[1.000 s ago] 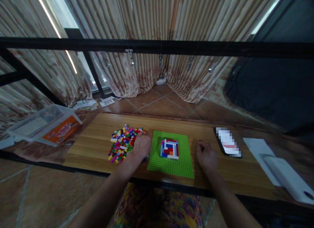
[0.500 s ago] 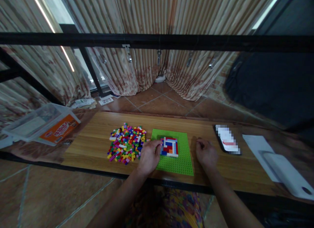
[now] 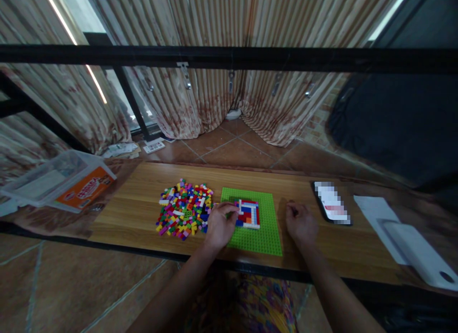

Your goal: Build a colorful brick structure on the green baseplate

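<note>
A green baseplate lies on the wooden table, bearing a low, roughly square build of red, blue, white and orange bricks. My left hand hovers over the plate's left side, thumb and forefinger pinched at the build's left edge. Whatever sits between those fingertips is too small or hidden to name. Just right of the plate, my right hand rests on the tabletop with its fingers curled in, and nothing shows in it. A heap of loose toy bricks in many colours spreads to the left of my left hand.
A phone lies right of my right hand. Farther right are a white sheet and a white oblong object. A clear plastic box with an orange label stands at the far left of the table.
My left hand has shifted slightly to the right along the build's left edge, still pinched. My right hand stays where it was.
</note>
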`<action>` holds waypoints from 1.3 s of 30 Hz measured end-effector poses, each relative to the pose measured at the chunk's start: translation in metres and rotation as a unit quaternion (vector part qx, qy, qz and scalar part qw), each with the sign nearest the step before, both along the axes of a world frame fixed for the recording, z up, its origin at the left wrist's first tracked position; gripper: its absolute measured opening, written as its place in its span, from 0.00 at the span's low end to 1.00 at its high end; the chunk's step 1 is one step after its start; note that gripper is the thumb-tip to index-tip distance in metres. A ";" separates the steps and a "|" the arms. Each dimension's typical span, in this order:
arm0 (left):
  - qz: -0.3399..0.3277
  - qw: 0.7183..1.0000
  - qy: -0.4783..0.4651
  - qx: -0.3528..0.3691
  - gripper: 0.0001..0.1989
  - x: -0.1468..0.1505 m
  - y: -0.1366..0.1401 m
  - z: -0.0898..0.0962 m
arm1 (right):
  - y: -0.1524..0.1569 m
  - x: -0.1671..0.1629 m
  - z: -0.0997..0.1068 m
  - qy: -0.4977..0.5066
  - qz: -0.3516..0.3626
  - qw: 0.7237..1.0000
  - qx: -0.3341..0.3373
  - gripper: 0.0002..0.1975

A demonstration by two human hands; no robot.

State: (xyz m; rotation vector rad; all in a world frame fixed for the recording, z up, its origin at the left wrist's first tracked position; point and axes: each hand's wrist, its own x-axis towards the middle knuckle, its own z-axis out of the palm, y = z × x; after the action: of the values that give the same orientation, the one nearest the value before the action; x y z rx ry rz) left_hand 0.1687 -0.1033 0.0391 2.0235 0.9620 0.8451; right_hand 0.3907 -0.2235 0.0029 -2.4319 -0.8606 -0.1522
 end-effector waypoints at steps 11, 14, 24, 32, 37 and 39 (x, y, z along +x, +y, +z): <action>0.006 0.999 -0.009 -0.041 0.08 0.003 0.003 0.000 | 0.000 0.002 -0.002 -0.005 0.001 1.000 0.000 0.19; 0.006 0.999 0.001 -0.041 0.08 0.003 0.003 0.002 | 0.000 0.002 -0.004 -0.008 0.000 1.000 0.004 0.19; -0.019 0.985 0.134 0.108 0.08 0.004 0.001 0.012 | 0.000 0.002 -0.003 -0.006 0.009 1.000 0.013 0.19; -0.085 0.930 0.291 0.210 0.11 0.010 -0.007 0.034 | 0.000 0.002 -0.002 -0.002 0.004 1.000 0.005 0.20; -0.065 0.939 0.284 0.180 0.10 0.012 -0.006 0.029 | -0.001 0.002 -0.003 -0.005 0.007 1.000 0.003 0.20; -0.038 0.958 0.245 0.144 0.10 0.011 -0.006 0.023 | -0.001 0.003 -0.004 -0.005 0.004 1.000 0.005 0.20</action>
State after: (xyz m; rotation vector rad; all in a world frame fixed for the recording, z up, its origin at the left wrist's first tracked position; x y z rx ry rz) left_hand 0.1797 -0.1089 0.0623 2.5779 1.0603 0.4629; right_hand 0.3934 -0.2246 -0.0013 -2.4199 -0.8720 -0.1656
